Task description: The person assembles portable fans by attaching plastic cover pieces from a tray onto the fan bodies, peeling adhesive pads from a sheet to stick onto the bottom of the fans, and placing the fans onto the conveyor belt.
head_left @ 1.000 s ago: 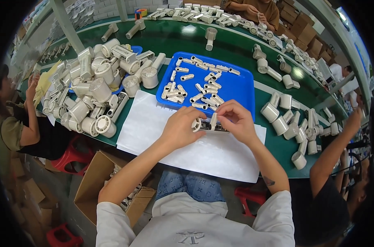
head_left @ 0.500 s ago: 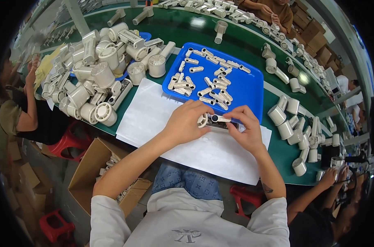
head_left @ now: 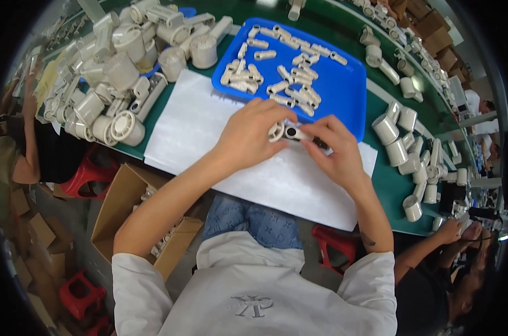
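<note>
Head view: the left hand (head_left: 248, 134) and right hand (head_left: 332, 148) pinch a small cream plastic fitting (head_left: 285, 133) between them above the white sheet (head_left: 192, 123), just in front of the blue tray (head_left: 343, 89). Keep both parts coaxial; press evenly. Fingers hide the joint; the dark insert is hard to identify.

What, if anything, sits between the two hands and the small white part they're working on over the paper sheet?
Nothing visible does. The left hand and right hand both already grip the small white part directly, just above the white paper sheet, at the near edge of the blue tray.
</note>
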`<state>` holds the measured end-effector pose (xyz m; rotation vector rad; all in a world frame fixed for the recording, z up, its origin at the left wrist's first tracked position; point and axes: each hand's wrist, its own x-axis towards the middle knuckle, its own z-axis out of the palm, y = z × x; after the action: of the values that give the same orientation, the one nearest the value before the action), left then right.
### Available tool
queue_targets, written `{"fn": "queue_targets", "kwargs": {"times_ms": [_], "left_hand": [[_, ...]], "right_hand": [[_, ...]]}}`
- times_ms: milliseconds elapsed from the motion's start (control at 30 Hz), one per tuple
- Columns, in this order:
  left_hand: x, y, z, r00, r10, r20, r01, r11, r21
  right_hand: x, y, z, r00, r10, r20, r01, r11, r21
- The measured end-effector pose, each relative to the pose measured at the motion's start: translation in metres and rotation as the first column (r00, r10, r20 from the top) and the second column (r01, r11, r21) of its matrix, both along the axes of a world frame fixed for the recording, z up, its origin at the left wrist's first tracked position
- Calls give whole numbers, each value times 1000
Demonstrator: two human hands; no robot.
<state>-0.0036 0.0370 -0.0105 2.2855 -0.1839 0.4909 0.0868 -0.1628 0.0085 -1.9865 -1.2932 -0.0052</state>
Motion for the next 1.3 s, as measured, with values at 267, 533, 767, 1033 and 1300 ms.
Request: {"fn": "queue_targets", "kwargs": {"times_ms": [267, 533, 767, 1033, 1300], "left_hand": [[8, 6, -9, 996, -39, 84, 36, 998, 45], [9, 12, -5, 996, -86, 21, 81, 983, 167], [-28, -18, -20, 935, 17, 354, -112, 962, 251], [-30, -30, -6, 989, 95, -111, -57, 950, 307], [-16, -23, -6, 997, 72, 30, -77, 955, 285]], "right_hand": [[-12, 8, 1, 930, -100, 355, 138, 987, -83], [-12, 15, 8, 880, -63, 471, 188, 957, -222], [0, -11, -3, 986, 36, -165, -52, 994, -96], [-20, -17, -38, 986, 151, -70, -158, 981, -109], [-14, -11, -37, 936, -14, -352, 14, 1000, -3]]}}
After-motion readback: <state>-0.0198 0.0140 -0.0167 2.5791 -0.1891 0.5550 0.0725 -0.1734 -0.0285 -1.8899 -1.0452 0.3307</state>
